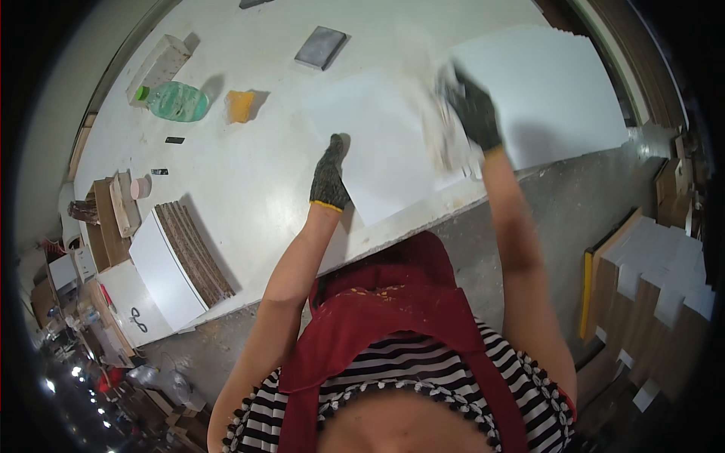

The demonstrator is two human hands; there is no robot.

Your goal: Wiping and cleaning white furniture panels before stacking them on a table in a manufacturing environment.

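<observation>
A flat white panel (385, 162) lies in front of me on the white table. My left hand (330, 177), in a dark knitted glove with a yellow cuff, rests along the panel's left edge with its fingers stretched out. My right hand (472, 109), gloved alike, is closed on a whitish cloth (438, 124) over the panel's right side. Motion smears both cloth and hand. To the right, beside and partly behind that hand, sits a stack of white sheets or panels (555, 90) with uneven edges.
Leftward on the table (249, 174) are a green-capped bottle (177, 101), a yellow sponge (240, 106), a pale block (158, 68) and a stack of white-faced boards (170, 260). A grey block (321, 47) lies farther back. Below right, more stacked panels (653, 279) stand off the table.
</observation>
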